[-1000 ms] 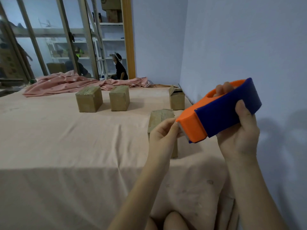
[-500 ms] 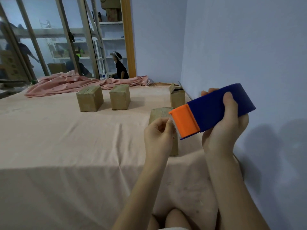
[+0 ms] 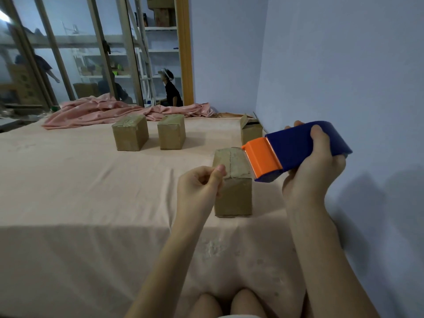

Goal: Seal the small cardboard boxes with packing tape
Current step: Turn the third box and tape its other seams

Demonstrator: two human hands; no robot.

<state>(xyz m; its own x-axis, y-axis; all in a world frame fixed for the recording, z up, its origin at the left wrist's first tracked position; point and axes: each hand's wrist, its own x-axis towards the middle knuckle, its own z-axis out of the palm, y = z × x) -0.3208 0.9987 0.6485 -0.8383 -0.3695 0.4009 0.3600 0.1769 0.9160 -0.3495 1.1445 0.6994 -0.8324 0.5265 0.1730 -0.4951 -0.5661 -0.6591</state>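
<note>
Across a wide bed (image 3: 80,191) covered with a smooth peach sheet, we see four small cardboard boxes. Pale lavender walls (image 3: 344,65) meet in a corner at about 1 o'clock, and a glazed partition with slanted wooden battens (image 3: 98,53) fills the far side toward 11 o'clock, with shelving visible through the glass. A crumpled pink blanket (image 3: 96,111) lies along the far edge of the bed.

The nearest box (image 3: 232,191) stands upright at the centre, its matte brown top flaps shut along a visible seam. Two more boxes (image 3: 129,133) and (image 3: 171,131) sit side by side at 11 and 12 o'clock, their tops slightly glossy. A fourth box (image 3: 250,131) at 1 o'clock, close to the wall, has a flap raised.

Our right hand (image 3: 314,171) is wrapped around a tape dispenser (image 3: 296,149), a smooth plastic block with a navy body and an orange nose, held just above the right edge of the nearest box. Our left hand (image 3: 199,189) is loosely curled, thumb and forefinger pinched together at the box's left top edge; whether tape lies between them we cannot tell.
</note>
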